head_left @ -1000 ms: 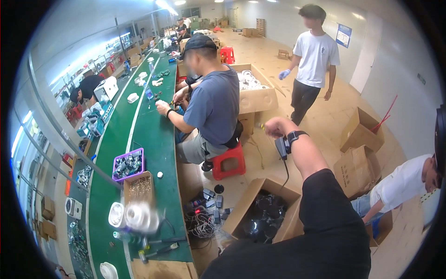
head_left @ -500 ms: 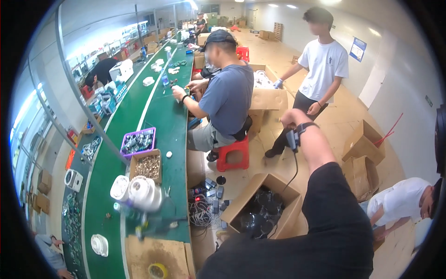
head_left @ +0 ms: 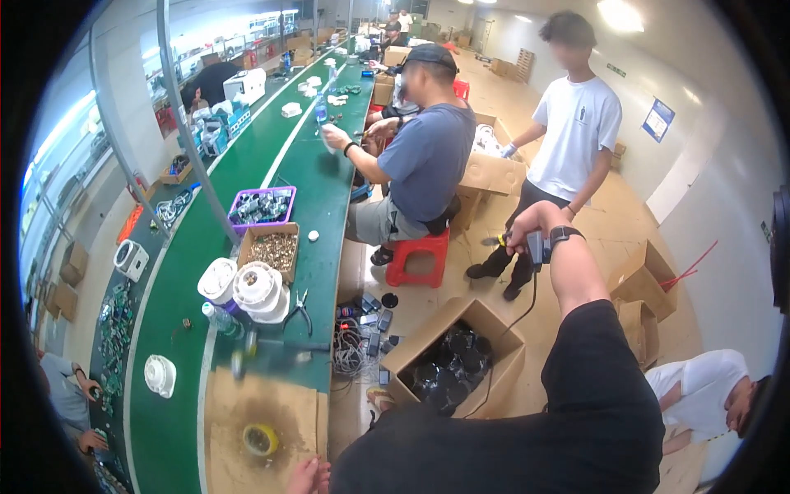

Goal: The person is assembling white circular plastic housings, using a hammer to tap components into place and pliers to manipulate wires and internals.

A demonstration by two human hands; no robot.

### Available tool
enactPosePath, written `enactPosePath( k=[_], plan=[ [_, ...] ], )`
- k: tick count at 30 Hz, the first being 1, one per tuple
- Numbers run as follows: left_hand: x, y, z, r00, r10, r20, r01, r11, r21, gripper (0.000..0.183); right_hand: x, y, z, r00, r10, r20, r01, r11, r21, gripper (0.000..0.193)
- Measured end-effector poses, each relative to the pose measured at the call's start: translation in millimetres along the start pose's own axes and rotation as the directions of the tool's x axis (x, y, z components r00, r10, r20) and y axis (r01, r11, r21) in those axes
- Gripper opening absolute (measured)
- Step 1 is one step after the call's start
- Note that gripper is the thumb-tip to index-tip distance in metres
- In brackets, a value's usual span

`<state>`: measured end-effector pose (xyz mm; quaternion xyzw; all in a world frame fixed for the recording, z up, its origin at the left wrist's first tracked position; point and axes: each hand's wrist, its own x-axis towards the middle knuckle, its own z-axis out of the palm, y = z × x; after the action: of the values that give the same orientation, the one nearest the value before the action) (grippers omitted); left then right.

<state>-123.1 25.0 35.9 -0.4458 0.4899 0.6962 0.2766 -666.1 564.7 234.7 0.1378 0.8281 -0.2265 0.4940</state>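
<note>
Hand (head_left: pixel 536 224) — right, curled around tool (head_left: pixel 500 240) (yellow)

Looks like a small electronics assembly workshop. Runs along a long green desk (head_left: pixel 321 206), with a worker (head_left: pixel 432 144) seated at it on a red stool (head_left: pixel 420 262). Carries a purple basket (head_left: pixel 293 204) of small dark parts (head_left: pixel 263 207), pliers (head_left: pixel 301 305), white plastic housings (head_left: pixel 260 290). Has green circuit boards (head_left: pixel 111 354) heaped along the left, open cartons (head_left: pixel 508 368) on the floor (head_left: pixel 494 99), ceiling lights (head_left: pixel 621 15) overhead
</note>
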Motion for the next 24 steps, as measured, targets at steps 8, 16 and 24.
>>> enactPosePath(
  k=[8,16,24],
  plan=[
    [28,-18,-6,0.986,0.137,0.092,-0.136,0.99,-0.024,0.038,38,9,108,0.877,-0.109,0.468,0.092,0.994,0.058,0.014],
    [40,-29,-7,0.985,0.172,0.008,-0.172,0.985,-0.002,0.033,115,41,255,0.98,-0.127,-0.15,0.185,0.855,0.485,0.022],
    [41,-37,-9,0.98,0.2,0.022,-0.198,0.978,-0.063,0.034,80,39,331,0.875,-0.194,0.444,0.091,0.966,0.242,0.024]
  ],
)
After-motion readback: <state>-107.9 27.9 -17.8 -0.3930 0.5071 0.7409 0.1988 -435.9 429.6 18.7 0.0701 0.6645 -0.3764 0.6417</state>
